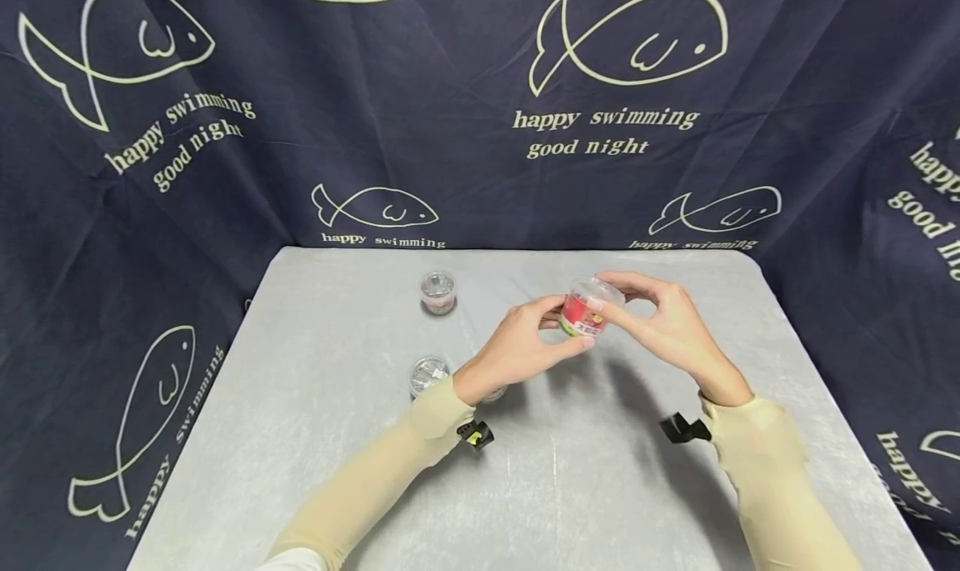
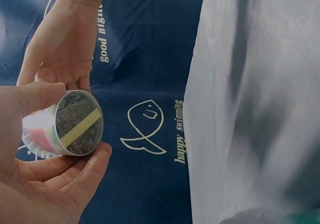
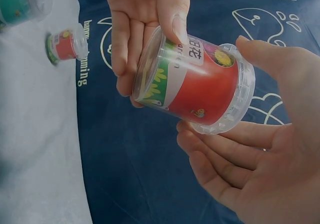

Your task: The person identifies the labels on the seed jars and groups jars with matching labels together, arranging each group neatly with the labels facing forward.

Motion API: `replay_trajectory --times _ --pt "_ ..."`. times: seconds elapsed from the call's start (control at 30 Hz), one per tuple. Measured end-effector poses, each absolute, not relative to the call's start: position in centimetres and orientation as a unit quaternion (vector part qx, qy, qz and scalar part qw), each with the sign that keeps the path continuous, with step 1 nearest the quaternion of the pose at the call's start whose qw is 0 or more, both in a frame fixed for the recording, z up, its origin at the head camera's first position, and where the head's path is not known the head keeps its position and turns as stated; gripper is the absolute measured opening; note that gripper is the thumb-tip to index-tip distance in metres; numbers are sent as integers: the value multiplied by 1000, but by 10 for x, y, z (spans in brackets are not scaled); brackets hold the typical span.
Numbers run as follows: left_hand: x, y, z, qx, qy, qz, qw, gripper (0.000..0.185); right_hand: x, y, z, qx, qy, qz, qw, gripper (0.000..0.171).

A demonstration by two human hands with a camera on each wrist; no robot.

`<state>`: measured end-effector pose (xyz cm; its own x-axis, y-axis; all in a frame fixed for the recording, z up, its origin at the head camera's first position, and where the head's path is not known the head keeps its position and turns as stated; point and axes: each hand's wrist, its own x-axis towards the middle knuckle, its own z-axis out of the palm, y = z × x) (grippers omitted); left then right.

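Head view shows a jar (image 1: 587, 306) held in the air above the far middle of the table (image 1: 300, 438), between both hands. It is a clear plastic jar with a red and green label, tilted so that its lid points up and to the right. The left hand (image 1: 525, 346) holds the bottom end: the thumb lies on the side wall and the other fingers curl under it. The right hand (image 1: 667, 325) is at the lid end, with thumb and fingers bent around the lid rim.

Right wrist view gives the jar (image 3: 192, 86) close: the ribbed clear lid is toward the right hand (image 3: 265, 154), whose thumb touches the lid edge from above while the fingers lie just under it. The left hand (image 3: 145, 29) grips the other end from behind.

Left wrist view looks at the jar bottom (image 2: 65, 124); dark dried content and 1 pale strip show through it. The left hand (image 2: 45, 179) wraps the jar, and the right hand (image 2: 62, 44) is behind it.

On the table stand other jars: 1 far jar (image 1: 438, 292) at the back and 1 near jar (image 1: 428, 375) just beside the left wrist. A 3rd one is mostly hidden under the left wrist. A dark blue cloth (image 1: 480, 137) with white fish drawings hangs behind and around the table.
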<state>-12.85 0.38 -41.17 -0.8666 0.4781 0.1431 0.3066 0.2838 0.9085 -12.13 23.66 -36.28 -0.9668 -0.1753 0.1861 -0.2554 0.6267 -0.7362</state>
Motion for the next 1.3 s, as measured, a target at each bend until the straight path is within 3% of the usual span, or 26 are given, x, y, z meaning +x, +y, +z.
replay_trajectory --times 0.73,1.3 --pt "-155 -45 -401 260 840 474 36 66 -150 205 -363 204 -887 409 68 58" --pt "-179 -76 -406 266 864 427 22 66 -182 177 -376 234 -875 423 37 62"
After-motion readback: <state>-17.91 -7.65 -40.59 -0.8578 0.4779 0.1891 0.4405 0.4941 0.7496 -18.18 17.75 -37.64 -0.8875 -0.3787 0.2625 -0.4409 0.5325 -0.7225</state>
